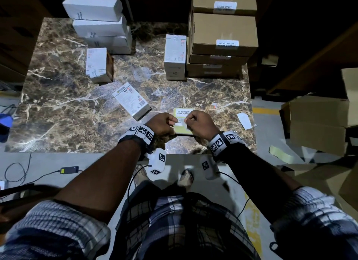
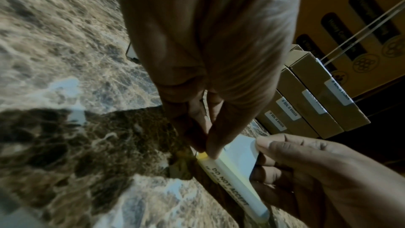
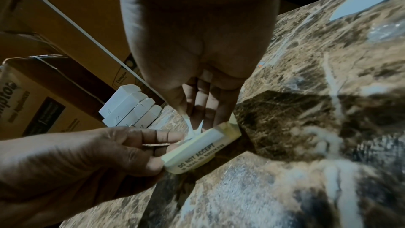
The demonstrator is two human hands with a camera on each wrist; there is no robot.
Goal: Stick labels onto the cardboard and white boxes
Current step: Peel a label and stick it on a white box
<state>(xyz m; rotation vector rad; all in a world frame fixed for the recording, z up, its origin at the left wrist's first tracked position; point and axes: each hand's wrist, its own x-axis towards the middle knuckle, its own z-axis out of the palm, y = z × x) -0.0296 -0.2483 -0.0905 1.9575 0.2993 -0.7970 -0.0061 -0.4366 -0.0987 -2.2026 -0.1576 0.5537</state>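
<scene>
**Both hands on the label sheet at the table's near edge**

The left hand [image 1: 161, 124] and right hand [image 1: 200, 125] each pinched the yellow label sheet [image 1: 183, 112] (printed "DO NOT ACCEPT"), the right fingertips [image 3: 186, 119] lifting a white label [image 3: 192, 130] off it. Under them lay a brown marble table [image 1: 67, 108]. One white box [image 1: 133, 103] lay flat nearby; more white boxes [image 1: 96, 15] were stacked far left, and labelled cardboard boxes [image 1: 222, 33] far right. Large cartons [image 1: 317, 124] stood on the floor.

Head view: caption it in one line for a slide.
Both hands, left and right, peel a label from its sheet above the marble table.
</scene>
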